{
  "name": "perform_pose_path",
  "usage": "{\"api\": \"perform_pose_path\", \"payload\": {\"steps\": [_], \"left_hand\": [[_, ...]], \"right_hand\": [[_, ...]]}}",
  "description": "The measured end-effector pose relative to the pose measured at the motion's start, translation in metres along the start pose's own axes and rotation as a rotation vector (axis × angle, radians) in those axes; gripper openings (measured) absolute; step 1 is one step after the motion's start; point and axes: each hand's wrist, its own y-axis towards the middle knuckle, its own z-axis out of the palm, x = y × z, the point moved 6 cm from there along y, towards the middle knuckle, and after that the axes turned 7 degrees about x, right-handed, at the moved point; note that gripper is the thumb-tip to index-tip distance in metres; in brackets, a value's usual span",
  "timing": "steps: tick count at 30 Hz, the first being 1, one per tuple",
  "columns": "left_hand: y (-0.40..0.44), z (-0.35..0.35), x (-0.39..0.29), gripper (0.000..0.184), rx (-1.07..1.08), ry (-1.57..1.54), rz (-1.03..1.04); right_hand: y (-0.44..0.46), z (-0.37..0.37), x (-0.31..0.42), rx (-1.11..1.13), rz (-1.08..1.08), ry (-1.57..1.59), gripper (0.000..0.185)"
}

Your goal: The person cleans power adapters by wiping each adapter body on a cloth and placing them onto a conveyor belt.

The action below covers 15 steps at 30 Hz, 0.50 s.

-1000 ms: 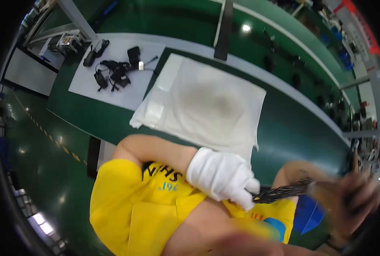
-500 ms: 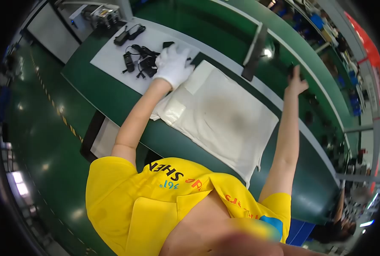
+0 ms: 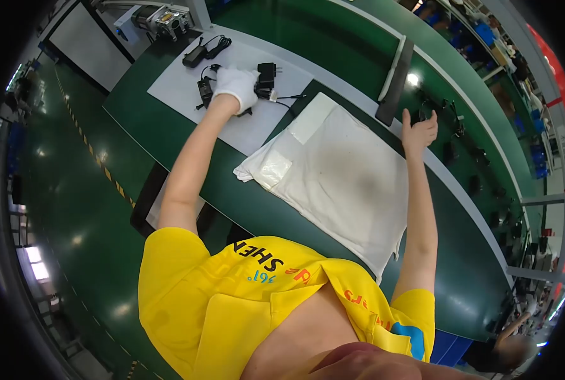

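Observation:
My left hand (image 3: 236, 88), in a white glove, is bunched over a group of black power adapters on a white sheet. Its fingers curl downward, and what they hold, if anything, is hidden. Close to its right side lies a black adapter (image 3: 266, 76) with metal prongs and a cable. Another adapter (image 3: 205, 92) pokes out on the left. My right hand (image 3: 420, 131), bare, is over the green belt's near edge, with thumb and fingers around a dark power adapter (image 3: 420, 116).
A white cloth bundle (image 3: 346, 171) lies on the green table between my arms. One more adapter (image 3: 197, 56) rests at the sheet's far corner. A dark bar (image 3: 394, 85) stands at the belt (image 3: 333, 44). Several black items lie along the belt to the right.
My left hand has shifted left over the adapters, exposing one on its right. My right hand has drawn back from the belt toward me, the dark adapter moving with it.

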Motion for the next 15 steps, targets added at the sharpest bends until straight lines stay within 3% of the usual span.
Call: {"api": "perform_pose_path", "payload": {"steps": [2, 3, 5, 9, 10, 11, 12, 13, 15], "left_hand": [[0.002, -0.015, 0.001, 0.040, 0.120, 0.079, 0.053], [0.004, -0.022, 0.003, 0.029, 0.051, 0.022, 0.033], [0.013, -0.034, 0.020, 0.031, -0.216, -0.169, 0.053], [-0.006, -0.092, 0.015, 0.023, -0.616, -0.834, 0.258], [-0.023, -0.110, -0.003, 0.022, -0.582, -0.919, 0.419], [-0.042, -0.128, -0.023, 0.021, -0.541, -1.000, 0.578], [-0.066, -0.142, -0.048, 0.018, -0.349, -1.029, 0.626], [-0.085, -0.148, -0.073, 0.017, -0.271, -0.968, 0.731], [-0.119, -0.143, -0.113, 0.019, -0.301, -0.666, 0.896]], "right_hand": [[-0.025, -0.025, 0.031, -0.028, -0.218, 0.163, 0.082], [-0.039, -0.035, 0.045, 0.052, -0.240, 0.256, 0.080], [-0.072, -0.044, 0.071, 0.208, -0.246, 0.532, 0.076], [-0.118, -0.035, 0.125, 0.847, -0.093, 1.076, 0.064], [-0.117, -0.043, 0.138, 0.839, -0.095, 1.082, 0.064], [-0.124, -0.046, 0.156, 1.066, 0.090, 1.375, 0.057], [-0.131, -0.051, 0.170, 1.291, 0.294, 1.660, 0.050], [-0.128, -0.057, 0.174, 1.288, 0.293, 1.665, 0.050], [-0.132, -0.090, 0.200, 1.734, 0.323, 2.426, 0.059]]}}
